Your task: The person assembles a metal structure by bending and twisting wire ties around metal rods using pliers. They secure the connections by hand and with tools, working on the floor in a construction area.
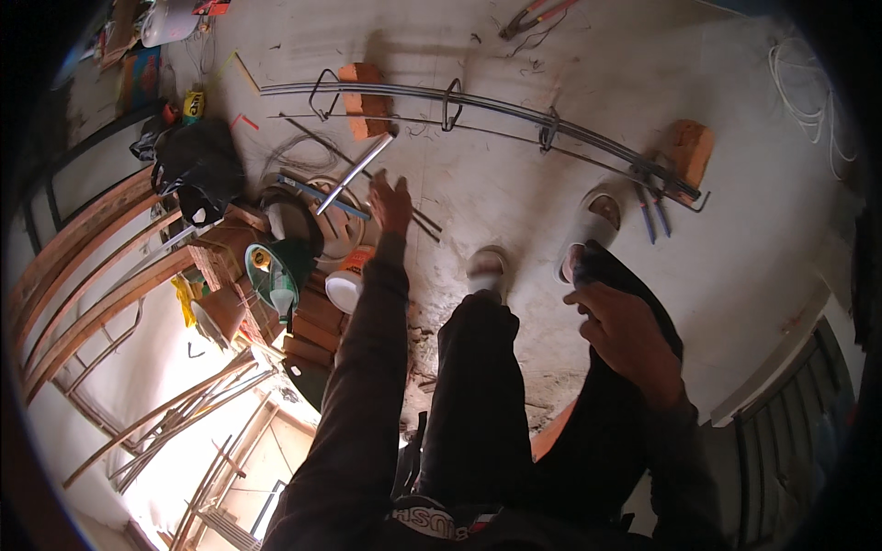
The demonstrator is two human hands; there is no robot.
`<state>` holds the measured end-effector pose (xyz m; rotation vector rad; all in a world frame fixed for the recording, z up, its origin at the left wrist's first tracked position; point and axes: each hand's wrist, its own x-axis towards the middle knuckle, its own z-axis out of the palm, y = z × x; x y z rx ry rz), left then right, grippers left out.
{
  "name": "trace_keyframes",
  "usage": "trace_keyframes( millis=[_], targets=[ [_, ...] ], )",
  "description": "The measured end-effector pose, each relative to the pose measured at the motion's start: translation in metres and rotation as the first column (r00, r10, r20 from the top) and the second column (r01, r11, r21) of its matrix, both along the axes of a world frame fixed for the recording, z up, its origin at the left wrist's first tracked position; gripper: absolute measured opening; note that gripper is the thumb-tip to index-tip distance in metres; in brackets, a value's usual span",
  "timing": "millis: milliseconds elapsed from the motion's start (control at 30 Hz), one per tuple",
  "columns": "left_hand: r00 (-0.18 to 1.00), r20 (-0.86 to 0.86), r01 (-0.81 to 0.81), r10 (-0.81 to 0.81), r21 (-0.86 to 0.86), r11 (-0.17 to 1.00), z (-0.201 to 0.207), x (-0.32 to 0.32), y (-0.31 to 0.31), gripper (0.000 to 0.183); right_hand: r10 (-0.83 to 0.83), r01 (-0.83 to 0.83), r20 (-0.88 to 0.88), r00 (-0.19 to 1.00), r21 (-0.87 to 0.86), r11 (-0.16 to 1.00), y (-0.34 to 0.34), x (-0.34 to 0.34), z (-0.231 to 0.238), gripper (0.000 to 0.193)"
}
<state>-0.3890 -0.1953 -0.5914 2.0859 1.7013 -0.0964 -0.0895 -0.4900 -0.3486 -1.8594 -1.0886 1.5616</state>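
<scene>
My left hand (pixel 390 204) reaches over the floor with its fingers apart, nothing visibly held. Just beyond it lies a silver metal tube (pixel 355 174), slanting across a thin dark bar (pixel 322 142). Bent over my right leg, my right hand (pixel 629 335) is empty, its fingers loosely curled and apart. Ahead of me, several long steel rods (pixel 501 104) with square wire stirrups (pixel 451 105) rest on a left brick (pixel 366 101) and a right brick (pixel 692 151). Pincers with dark blue handles (pixel 649 213) lie by the rods' right end.
Left of my arm stand a white-and-orange bucket (pixel 345 286) and a green bucket (pixel 276 275) holding tools. A black plastic bag (pixel 197 170), coiled wire (pixel 308 154) and a blue bar-like tool (pixel 323 196) lie nearby. Wooden beams (pixel 101 220) line the left. Red-handled cutters (pixel 537 18) lie farther off.
</scene>
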Motion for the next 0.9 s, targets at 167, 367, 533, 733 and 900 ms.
trace_keyframes(
  millis=[167,367,533,733,900],
  targets=[
    [0.984,-0.177,0.077,-0.028,0.278,0.957,-0.081,-0.014,0.088,0.068,0.029,-0.030,0.036,0.999,0.004,1.000,0.021,0.018,0.015,0.038],
    [0.999,0.048,-0.008,-0.005,0.265,0.964,-0.120,-0.030,0.147,0.059,0.055,-0.079,0.376,0.925,0.049,0.996,0.026,0.075,-0.077,0.041],
    [0.990,0.122,-0.105,0.071,0.306,0.946,-0.129,-0.001,0.147,0.056,0.099,-0.299,0.876,0.473,0.054,0.953,0.017,0.084,-0.230,0.083],
    [0.998,0.056,-0.037,0.015,0.410,0.911,-0.133,-0.017,0.150,0.058,0.200,-0.310,0.894,0.400,-0.073,0.948,0.028,0.073,-0.311,0.091],
    [0.987,0.142,0.004,-0.074,0.443,0.896,-0.135,-0.015,0.154,0.056,0.107,-0.297,0.832,0.545,0.072,0.952,0.027,0.092,-0.304,0.085]
  ],
)
